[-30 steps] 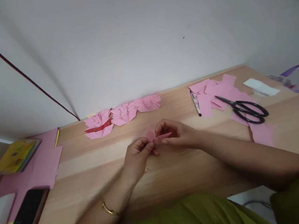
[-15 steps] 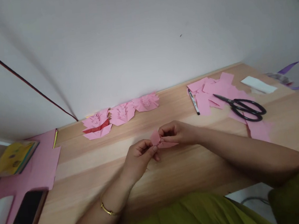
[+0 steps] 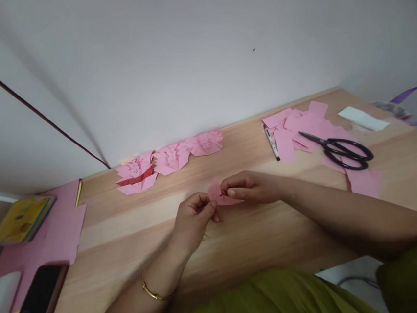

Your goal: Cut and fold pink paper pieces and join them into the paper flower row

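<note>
So your left hand (image 3: 198,215) has the small pink paper (image 3: 215,191) pinched between thumb and fingers, and your right hand (image 3: 250,188) is gripping the other side of it, just above the wooden table (image 3: 128,243). Past your left hand, toward the wall, you've got a row of pink cutouts (image 3: 172,158). Out beyond your right hand there's a heap of pink scraps (image 3: 284,142), with a marker (image 3: 271,143) lying at its near-left edge and black-handled scissors (image 3: 335,149) on top, well apart from your fingers.

Wooden table (image 3: 128,238) with black-handled scissors (image 3: 344,153), pen (image 3: 271,143)
</note>
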